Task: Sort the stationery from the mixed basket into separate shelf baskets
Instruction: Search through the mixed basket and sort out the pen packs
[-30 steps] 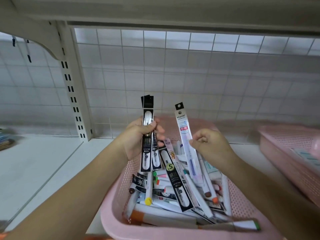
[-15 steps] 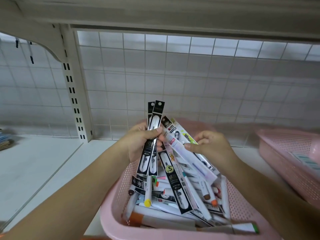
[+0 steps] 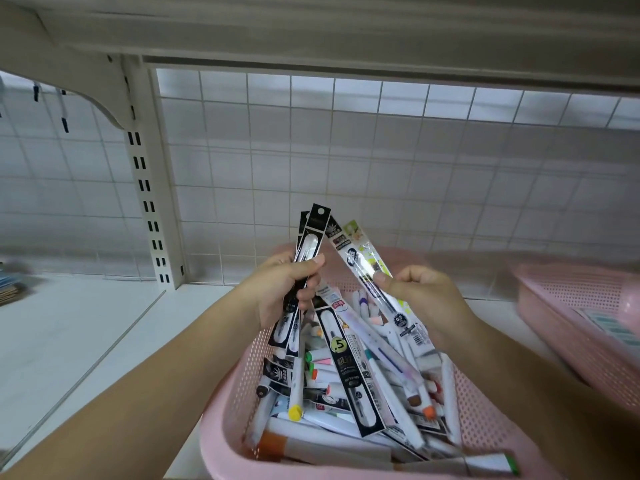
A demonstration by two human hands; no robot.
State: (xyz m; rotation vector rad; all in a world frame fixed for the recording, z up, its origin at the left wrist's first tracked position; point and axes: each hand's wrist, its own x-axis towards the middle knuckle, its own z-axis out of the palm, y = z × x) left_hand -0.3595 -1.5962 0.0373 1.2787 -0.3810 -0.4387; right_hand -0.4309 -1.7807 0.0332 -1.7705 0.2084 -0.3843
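The left hand (image 3: pixel 280 289) is gripping narrow black refill packets (image 3: pixel 313 233) upright, while the right hand (image 3: pixel 426 299) is pinching tilted clear plastic pen packets (image 3: pixel 356 258) just beside them. Both are hovering over the pink perforated plastic basket (image 3: pixel 221 427) of mixed pens sitting at the white shelf's (image 3: pixel 69 341) front edge. A second pink basket (image 3: pixel 568 327) is sitting toward its right edge.
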